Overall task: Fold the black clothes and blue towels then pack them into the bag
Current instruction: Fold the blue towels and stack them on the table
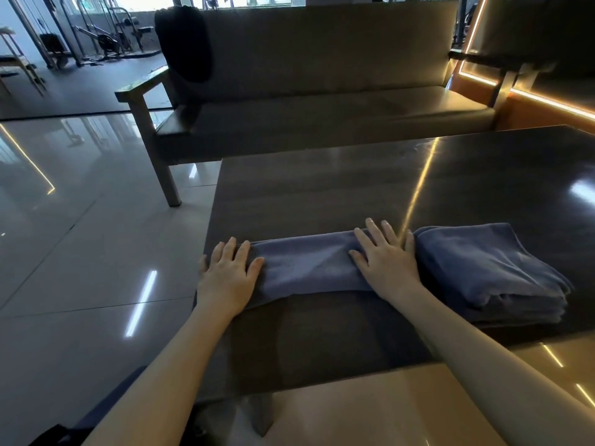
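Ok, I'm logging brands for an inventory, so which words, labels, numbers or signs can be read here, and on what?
No text can be read anywhere in this view.
Blue towel under the left hand and right hand: no tag or print showing.
Folded towel stack: no label in view.
Table, sofa, black cloth on its back: plain.
Gym machines: too small and blurred to tell.

We list:
- One blue towel (309,262), folded into a long band, lying flat across the bench (322,188) at lower centre.
- One stack of folded blue towels (489,272), just beside its right end.
- One black garment (185,40), draped over the sofa (322,43) back, upper left.
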`<action>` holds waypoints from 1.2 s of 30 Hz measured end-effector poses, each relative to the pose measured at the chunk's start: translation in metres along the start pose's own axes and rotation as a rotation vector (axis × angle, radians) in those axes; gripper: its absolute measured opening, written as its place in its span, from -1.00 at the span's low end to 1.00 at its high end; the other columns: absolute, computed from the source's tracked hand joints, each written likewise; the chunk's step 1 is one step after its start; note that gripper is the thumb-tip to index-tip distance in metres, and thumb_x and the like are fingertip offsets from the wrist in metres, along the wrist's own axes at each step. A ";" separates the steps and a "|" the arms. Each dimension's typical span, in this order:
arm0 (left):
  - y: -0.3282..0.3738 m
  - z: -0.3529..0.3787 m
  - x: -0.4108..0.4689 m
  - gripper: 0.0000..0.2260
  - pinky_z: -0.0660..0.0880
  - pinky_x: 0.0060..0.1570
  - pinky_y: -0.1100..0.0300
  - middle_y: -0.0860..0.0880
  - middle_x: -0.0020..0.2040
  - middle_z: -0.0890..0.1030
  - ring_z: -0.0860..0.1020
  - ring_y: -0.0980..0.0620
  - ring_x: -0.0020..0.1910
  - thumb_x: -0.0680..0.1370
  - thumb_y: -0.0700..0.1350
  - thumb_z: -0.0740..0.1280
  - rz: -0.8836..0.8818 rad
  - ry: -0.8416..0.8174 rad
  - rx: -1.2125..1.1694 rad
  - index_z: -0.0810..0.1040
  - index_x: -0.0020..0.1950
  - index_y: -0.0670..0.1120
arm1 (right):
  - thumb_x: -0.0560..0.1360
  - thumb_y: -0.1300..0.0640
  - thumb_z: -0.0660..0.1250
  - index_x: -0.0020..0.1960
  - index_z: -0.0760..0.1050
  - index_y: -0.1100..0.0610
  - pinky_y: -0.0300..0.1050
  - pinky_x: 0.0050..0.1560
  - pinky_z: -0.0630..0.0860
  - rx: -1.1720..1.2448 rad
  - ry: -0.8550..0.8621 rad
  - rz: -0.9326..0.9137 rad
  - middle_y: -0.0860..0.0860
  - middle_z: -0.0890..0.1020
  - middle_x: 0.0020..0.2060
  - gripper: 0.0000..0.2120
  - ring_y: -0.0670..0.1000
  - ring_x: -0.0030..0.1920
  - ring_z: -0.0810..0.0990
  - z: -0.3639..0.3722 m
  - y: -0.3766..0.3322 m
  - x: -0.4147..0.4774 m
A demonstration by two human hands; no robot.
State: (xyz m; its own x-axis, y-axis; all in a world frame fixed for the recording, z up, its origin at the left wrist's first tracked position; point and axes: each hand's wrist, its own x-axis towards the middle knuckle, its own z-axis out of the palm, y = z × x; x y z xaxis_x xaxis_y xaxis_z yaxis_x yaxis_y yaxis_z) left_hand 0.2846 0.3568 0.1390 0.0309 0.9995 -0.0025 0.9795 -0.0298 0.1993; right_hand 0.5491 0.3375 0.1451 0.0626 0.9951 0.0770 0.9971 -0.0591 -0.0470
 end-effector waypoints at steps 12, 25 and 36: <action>0.009 -0.040 -0.009 -0.62 0.42 -0.02 0.11 -0.15 -0.09 0.51 0.53 -0.13 0.14 0.54 0.01 0.28 -0.412 -0.326 -0.113 0.48 0.22 -0.24 | 0.63 -0.11 0.00 0.50 0.15 -0.08 0.31 0.44 -0.15 0.107 0.017 -0.071 -0.03 0.10 0.54 -0.55 0.03 0.54 -0.02 -0.009 -0.043 -0.036; -0.012 -0.047 -0.013 -0.71 0.44 -0.57 0.18 -0.29 -0.03 0.58 0.59 -0.13 -0.26 0.50 -0.16 0.40 -0.515 -0.139 -0.737 0.45 0.11 -0.28 | 0.63 -0.17 -0.13 0.54 -0.08 -0.19 0.28 0.43 -0.30 0.127 -0.234 -0.203 0.00 -0.11 0.56 -0.51 0.06 0.54 -0.21 0.000 -0.057 -0.028; 0.003 -0.049 -0.026 -0.48 0.52 -0.02 0.06 -0.16 0.18 0.52 0.52 -0.10 0.06 0.44 -0.22 0.45 -0.341 0.146 -0.849 0.35 0.34 -0.19 | 0.63 -0.18 -0.10 0.53 -0.06 -0.19 0.28 0.44 -0.27 0.120 -0.262 -0.266 0.06 -0.11 0.56 -0.51 0.10 0.54 -0.18 -0.004 -0.064 -0.029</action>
State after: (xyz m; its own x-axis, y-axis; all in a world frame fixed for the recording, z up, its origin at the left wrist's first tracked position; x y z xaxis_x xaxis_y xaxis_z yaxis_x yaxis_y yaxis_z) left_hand 0.2774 0.3312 0.1874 -0.3139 0.9459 -0.0815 0.4550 0.2252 0.8616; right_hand 0.4840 0.3117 0.1494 -0.2258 0.9619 -0.1540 0.9641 0.1979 -0.1771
